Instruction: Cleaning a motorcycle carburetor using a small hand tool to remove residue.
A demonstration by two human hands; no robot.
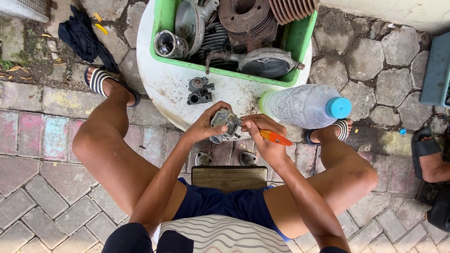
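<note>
My left hand [206,124] grips a small grey metal engine part, a carburetor body [224,122], just over the near edge of a round white table [161,84]. My right hand [262,133] holds an orange-handled tool [275,137] with its tip against that part. A second small metal part [200,91] lies on the table just beyond my hands. A clear plastic bottle with a blue cap [307,105] lies on its side to the right of my hands.
A green plastic tub [163,28] full of rusty and grey engine parts sits at the table's far side. I sit on a low wooden stool [229,177] over paving stones. Another person's sandalled foot [429,161] is at the right edge. A dark cloth [84,37] lies at upper left.
</note>
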